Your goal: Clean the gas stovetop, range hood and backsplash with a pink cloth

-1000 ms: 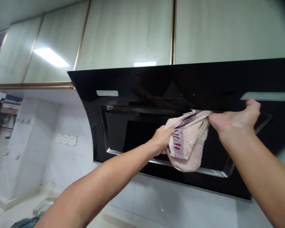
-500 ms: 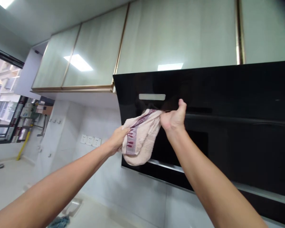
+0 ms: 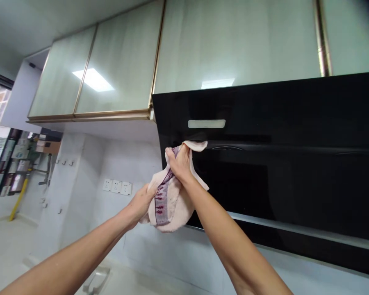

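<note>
Both hands are closed on a cream towel at the left end of the black range hood (image 3: 310, 119), which serves here as the landmark. The right hand (image 3: 178, 163) bunches the upper part of the towel (image 3: 180, 211) against the lower left of the hood's front, just below its pale light panel (image 3: 206, 123), with a loose flap sticking out above the knuckles; whether the cloth presses on the surface cannot be told. The left hand (image 3: 140, 203) grips the towel's left edge, lower down and just outside the hood's left side, its thumb over the front. The rest of the towel hangs between and below the hands, partly across the hood's lower left corner. A purple band runs down it with small dark red sprigs; the markings higher up are too folded to read. Tiny marks on the light panel are also too small to read. Above the hood are glossy pale green cabinets (image 3: 233, 41) with gold-coloured trim. Left of the hood, three white sockets (image 3: 117, 187) sit in a row on the wall, and farther left are hooks (image 3: 64, 163), a yellow pipe (image 3: 19, 198) and stacked boxes (image 3: 49, 146), any print on them blurred. Below and left of the hood, a shallow tray (image 3: 97, 278) lies on the pale worktop (image 3: 12, 246).
</note>
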`<action>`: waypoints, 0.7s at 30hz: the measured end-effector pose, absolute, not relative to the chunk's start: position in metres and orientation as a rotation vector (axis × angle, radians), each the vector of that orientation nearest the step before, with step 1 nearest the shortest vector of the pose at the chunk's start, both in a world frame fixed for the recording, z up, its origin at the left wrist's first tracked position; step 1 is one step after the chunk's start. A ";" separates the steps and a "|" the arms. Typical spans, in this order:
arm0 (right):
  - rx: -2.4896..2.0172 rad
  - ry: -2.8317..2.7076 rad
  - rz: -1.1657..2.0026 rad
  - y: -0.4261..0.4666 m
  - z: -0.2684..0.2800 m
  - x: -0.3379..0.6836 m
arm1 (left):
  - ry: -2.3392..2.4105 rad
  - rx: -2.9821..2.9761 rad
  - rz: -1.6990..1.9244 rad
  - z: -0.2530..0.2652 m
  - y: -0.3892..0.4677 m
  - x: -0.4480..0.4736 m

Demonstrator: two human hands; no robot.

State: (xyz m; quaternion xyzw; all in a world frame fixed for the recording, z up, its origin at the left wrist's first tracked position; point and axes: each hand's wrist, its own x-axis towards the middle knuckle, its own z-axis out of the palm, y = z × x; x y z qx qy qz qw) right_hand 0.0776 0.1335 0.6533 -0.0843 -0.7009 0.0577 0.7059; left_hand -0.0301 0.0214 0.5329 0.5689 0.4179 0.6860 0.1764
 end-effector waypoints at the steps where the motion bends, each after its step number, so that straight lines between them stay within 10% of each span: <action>1: -0.208 -1.601 0.115 0.134 0.650 0.077 | 1.171 1.614 1.914 0.531 0.025 -0.030; 21: -0.496 -1.648 -0.056 0.226 0.534 0.074 | 0.886 1.390 1.802 0.415 0.107 -0.013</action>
